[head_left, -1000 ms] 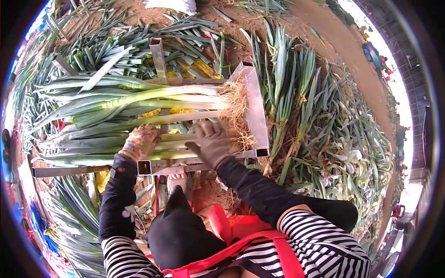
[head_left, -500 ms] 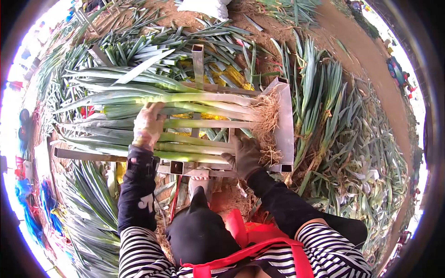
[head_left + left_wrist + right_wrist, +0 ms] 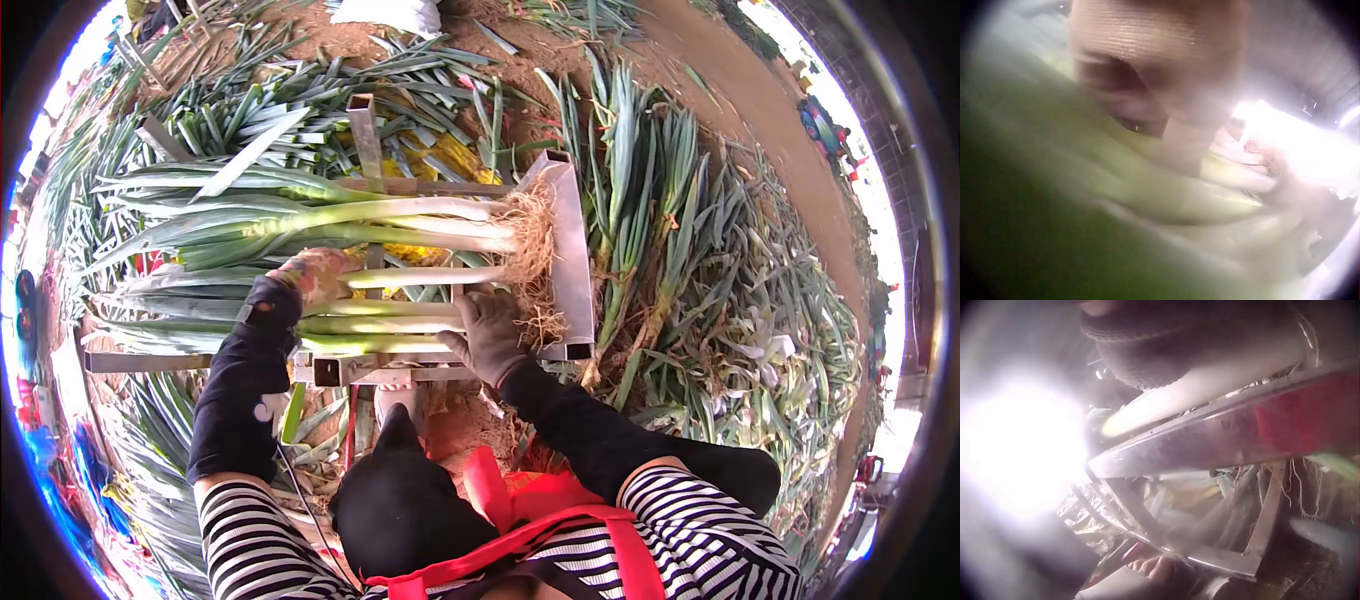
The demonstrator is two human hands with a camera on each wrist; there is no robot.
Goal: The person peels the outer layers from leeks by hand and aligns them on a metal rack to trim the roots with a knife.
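Leeks (image 3: 420, 277) lie side by side across a metal frame (image 3: 573, 255), green leaves leftward and shaggy roots (image 3: 535, 240) against its right-hand plate. My left hand (image 3: 312, 277), in a patterned glove, is over the middle leeks; in the left wrist view its bent fingers (image 3: 1182, 144) press around a pale green stalk (image 3: 1154, 187). My right hand (image 3: 487, 333), in a grey glove, rests on the lower white stalks beside the roots, thumb spread apart. The right wrist view shows the glove (image 3: 1141, 350) on a white stalk (image 3: 1172, 394) above the metal rail.
Loose leeks (image 3: 640, 180) and a heap of leaves (image 3: 760, 290) lie to the right. More leaves (image 3: 250, 110) cover the ground beyond the frame. An upright metal post (image 3: 366, 140) rises at its far side. A white sack (image 3: 390, 14) lies at the top.
My left hand reached up to the upper leeks, then came back down to the middle ones. My right hand stays near the roots. The head view has shifted.
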